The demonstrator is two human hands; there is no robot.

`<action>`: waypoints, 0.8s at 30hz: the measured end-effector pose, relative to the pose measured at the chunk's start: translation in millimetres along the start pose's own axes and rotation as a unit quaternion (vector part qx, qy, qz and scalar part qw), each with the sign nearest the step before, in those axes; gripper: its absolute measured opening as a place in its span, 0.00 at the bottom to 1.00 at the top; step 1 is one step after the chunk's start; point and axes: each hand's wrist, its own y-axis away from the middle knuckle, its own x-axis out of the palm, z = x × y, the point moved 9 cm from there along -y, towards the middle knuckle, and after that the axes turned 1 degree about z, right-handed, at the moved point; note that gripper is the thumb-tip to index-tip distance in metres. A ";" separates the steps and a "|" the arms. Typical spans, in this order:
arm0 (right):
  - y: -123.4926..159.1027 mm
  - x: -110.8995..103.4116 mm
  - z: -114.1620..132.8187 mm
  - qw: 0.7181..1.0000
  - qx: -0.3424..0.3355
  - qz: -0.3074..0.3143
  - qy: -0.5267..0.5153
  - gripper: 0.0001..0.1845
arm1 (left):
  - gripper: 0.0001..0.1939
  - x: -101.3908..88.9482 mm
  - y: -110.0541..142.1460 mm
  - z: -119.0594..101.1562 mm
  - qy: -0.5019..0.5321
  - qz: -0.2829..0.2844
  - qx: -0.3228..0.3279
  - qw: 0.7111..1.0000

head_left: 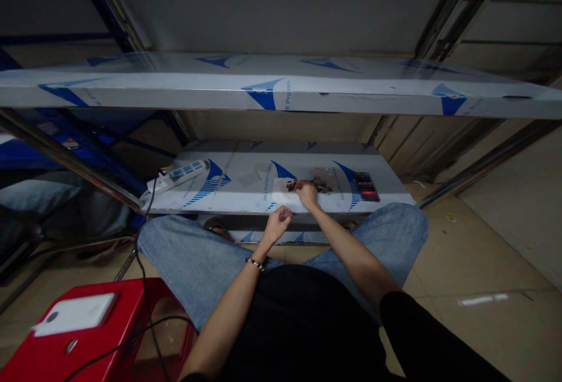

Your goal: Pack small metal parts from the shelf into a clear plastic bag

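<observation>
My left hand [276, 225] is closed just in front of the shelf's near edge. Its fingers wrap round a small roundish, see-through looking object [284, 215], too small to name. Over the lower shelf [237, 194], my right hand [306, 193] has its fingers pinched together at a few small dark brown pieces [290, 185]. Whether it grips one of them is hidden. These pieces lie on a white sheet [281, 195]. Just right of that hand is a clear plastic bag [325, 178], with small dark and shiny bits at it.
A white power strip [180, 176] lies at the shelf's left, its black cable [143, 265] hanging down. Dark and red items [366, 187] sit at the right. The film-covered upper shelf [281, 86] crosses ahead. A red stool [118, 311] bears a white device [76, 313].
</observation>
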 end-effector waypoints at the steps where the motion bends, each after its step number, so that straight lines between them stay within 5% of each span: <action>1: 0.3 1.9 -2.7 1.000 0.009 -0.011 0.021 0.06 | 0.06 0.5 0.1 0.8 0.005 0.001 -0.001 1.000; 9: 7.2 1.0 -12.5 0.996 0.077 -0.019 0.028 0.03 | 0.06 1.7 1.0 -2.2 0.004 -0.001 -0.005 1.000; 13: 40.0 -30.8 2.4 0.994 0.038 -0.083 -0.065 0.06 | 0.06 -0.7 0.8 -5.7 -0.005 -0.003 -0.018 1.000; 16: 79.0 -40.8 15.3 0.983 -0.016 -0.066 -0.169 0.10 | 0.07 0.2 -0.1 -9.7 -0.020 0.001 -0.018 1.000; 20: 109.0 -39.1 4.9 0.965 0.019 -0.032 -0.259 0.14 | 0.08 3.8 -1.0 -12.8 -0.044 0.011 -0.019 0.999; 24: 105.5 -34.3 -8.4 0.948 0.072 -0.033 -0.307 0.18 | 0.08 4.2 -2.2 -12.1 -0.058 0.015 -0.017 0.998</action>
